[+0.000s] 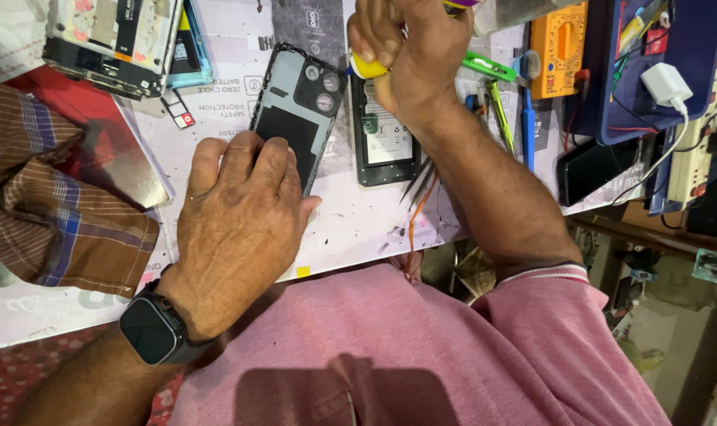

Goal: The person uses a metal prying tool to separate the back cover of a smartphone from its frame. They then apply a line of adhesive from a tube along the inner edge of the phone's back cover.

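A: State the position of the left hand [236, 225].

B: It lies palm down on the bench [358, 229], on the white mat. Its fingertips press on the lower end of a phone back cover [299, 110], a dark shell with round camera openings near its top corner. The fingers are flat and spread rather than curled; this grip holds nothing, it only pins the cover to the mat. A black smartwatch [155, 330] sits on the wrist.

A: And the right hand [409, 47]?

B: It is raised over the bench, fist closed. Its grip is wrapped tightly around a tool with a yellow handle [365, 67]; only the handle end shows, so the tool's tip cannot be identified.

A: What lies between the hands?

B: A second phone body [384, 138], dark-framed with a pale battery label, lies just beside the back cover, partly under the right hand.

A: List the surrounding items.

B: An opened phone [110, 35] with exposed internals lies at the upper left, with a blue-edged case under it. An orange multimeter [559, 43] stands at the upper right, near a blue toothbrush [526, 118] and green tweezers [488, 67]. A white charger [666, 83] is plugged into a power strip [701, 118] at the far right. A brown checked cloth [43, 197] rests on the left side of the bench.
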